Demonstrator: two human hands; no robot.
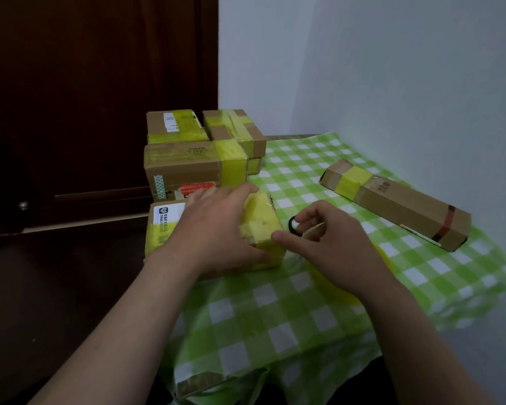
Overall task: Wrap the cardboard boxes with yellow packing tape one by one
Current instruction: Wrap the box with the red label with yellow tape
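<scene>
Yellow tape already over most of the near box (262,229), at the left edge of the green checked tabletop (304,302). Left hand (214,232) spread flat on top, open grip, likely pinning the box steady. Right hand (330,247) just beside the box's right face, fingers pinched on a small black-and-white object (293,224), perhaps a cutter; hard to tell. Yellow roll (333,285) partly hidden under that wrist. 3 taped boxes (187,162) stacked behind, out of the way; long box (398,203) with 1 band well apart, probably next.
</scene>
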